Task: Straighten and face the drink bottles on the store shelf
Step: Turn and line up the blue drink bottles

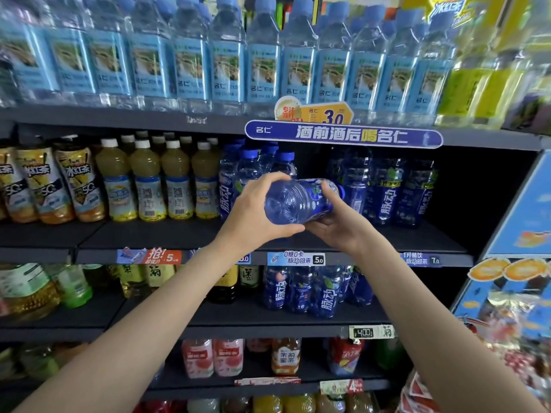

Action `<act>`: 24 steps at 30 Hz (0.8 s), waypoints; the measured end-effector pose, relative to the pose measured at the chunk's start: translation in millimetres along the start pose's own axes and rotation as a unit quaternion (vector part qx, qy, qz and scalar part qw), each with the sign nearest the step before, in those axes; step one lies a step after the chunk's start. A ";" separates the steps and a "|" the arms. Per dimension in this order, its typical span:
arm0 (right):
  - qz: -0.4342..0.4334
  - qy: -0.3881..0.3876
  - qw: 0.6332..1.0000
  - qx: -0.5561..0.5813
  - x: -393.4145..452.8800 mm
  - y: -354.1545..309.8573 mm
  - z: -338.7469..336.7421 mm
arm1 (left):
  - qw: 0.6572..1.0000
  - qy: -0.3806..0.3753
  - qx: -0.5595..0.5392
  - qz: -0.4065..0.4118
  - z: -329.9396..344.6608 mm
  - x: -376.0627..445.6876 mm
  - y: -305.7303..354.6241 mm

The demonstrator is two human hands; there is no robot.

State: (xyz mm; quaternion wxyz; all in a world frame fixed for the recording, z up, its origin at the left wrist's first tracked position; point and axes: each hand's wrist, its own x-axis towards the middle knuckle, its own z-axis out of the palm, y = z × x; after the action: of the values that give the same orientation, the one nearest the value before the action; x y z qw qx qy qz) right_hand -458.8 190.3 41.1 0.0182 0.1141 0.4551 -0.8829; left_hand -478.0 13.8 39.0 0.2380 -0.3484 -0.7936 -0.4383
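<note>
Both hands, left hand [253, 210] and right hand [334, 222], grip a translucent blue plastic drink bottle [298, 201] mid-frame, lying sideways; next it probably gets stood upright, label out.

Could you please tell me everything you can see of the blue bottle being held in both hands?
The blue bottle is clear blue-tinted plastic with a blue and white label. It lies roughly on its side, its ribbed base toward the camera, in front of the middle shelf's blue bottles. The left hand grips its base end; the right hand holds it from below, thumb over the label.
</note>
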 end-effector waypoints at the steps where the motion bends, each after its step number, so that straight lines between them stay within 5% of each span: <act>1: -0.004 0.004 1.000 -0.017 0.1 -1.7 0.1 | 1.000 -0.001 0.002 -0.003 -0.9 -0.3 -1.0; 5: -0.063 0.007 0.996 -0.054 0.5 -3.4 -0.8 | 0.996 -0.085 -0.019 -0.031 -5.6 3.8 -11.3; 10: -0.193 0.035 0.952 -0.237 -1.4 1.9 -3.7 | 0.952 -0.225 -0.121 -0.168 -5.0 7.3 -24.1; 15: -0.206 -0.076 0.937 -0.271 -6.7 7.4 -11.3 | 0.916 -0.248 -0.160 -0.273 10.2 2.7 -28.6; 18: -0.214 -0.087 0.903 -0.362 -7.9 5.3 -13.4 | 0.937 -0.209 -0.104 -0.258 21.9 -3.5 -26.0; 20: -0.232 -0.050 0.877 -0.418 -7.8 8.5 -10.1 | 0.972 -0.108 -0.008 -0.206 31.7 -8.9 -26.3; 24: -0.222 -0.035 0.935 -0.275 -9.0 24.8 5.8 | 0.986 0.066 0.135 -0.071 38.3 -13.7 -32.2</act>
State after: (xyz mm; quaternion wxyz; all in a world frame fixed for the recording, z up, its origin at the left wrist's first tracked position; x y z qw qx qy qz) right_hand -447.8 170.5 26.5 -0.1322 -0.0305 0.6931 -0.7079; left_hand -496.4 30.2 -6.7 0.3029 -0.2259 -0.8507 -0.3655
